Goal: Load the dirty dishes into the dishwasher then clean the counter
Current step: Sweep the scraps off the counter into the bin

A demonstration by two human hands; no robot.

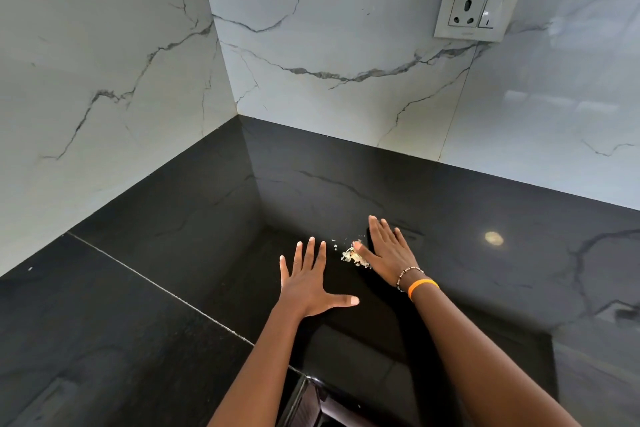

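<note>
Gleaming like glass, the black polished counter [145,288] meets white marble-veined wall tiles [329,45] in a corner, where a white socket plate [478,9] is set. The left hand [306,282] lies flat on the stone, fingers straight and fanned wide, holding nothing. The right hand [388,251] stands on its edge, fingers straight and close together, thumb touching a small pile of pale flaky crumbs [353,255], possibly food scraps. The crumbs lie between both hands, against the right palm.
</note>
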